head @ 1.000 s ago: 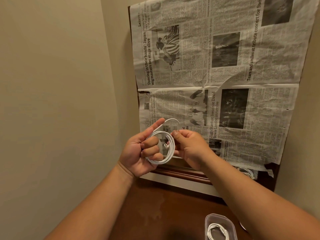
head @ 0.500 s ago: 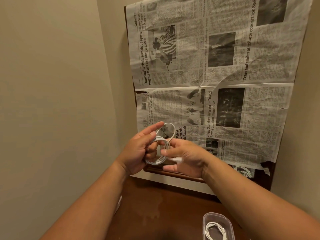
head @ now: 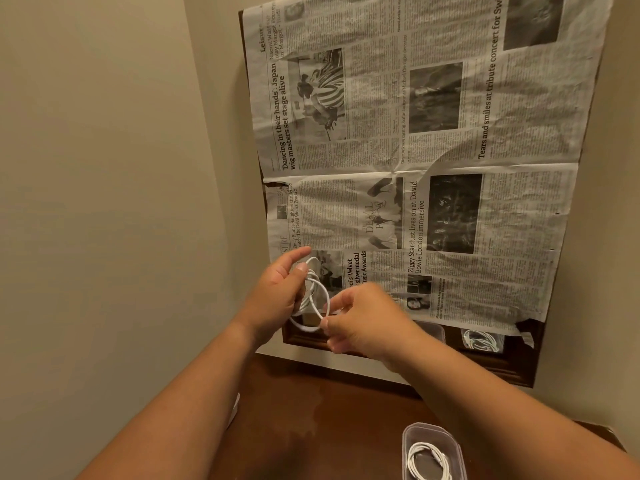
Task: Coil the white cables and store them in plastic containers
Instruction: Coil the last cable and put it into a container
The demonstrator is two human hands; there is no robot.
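Note:
A white cable (head: 313, 299) wound into a small coil hangs in the air in front of the newspaper. My left hand (head: 277, 296) grips the coil's left side, index finger pointing up and right. My right hand (head: 360, 320) pinches the cable at the coil's lower right, and it is motion-blurred. A clear plastic container (head: 431, 452) stands on the brown table (head: 311, 410) at the bottom right, and inside it lies another coiled white cable (head: 427, 460).
A newspaper sheet (head: 415, 150) covers a dark wooden frame (head: 304, 339) leaning on the wall. At the frame's lower right more white cable (head: 481, 339) shows below the newspaper. Beige walls close in at left and right.
My right hand has moved from the coil's top right down to its lower right edge, pulling the cable end around. The coil has dropped slightly. The view has shifted a little.

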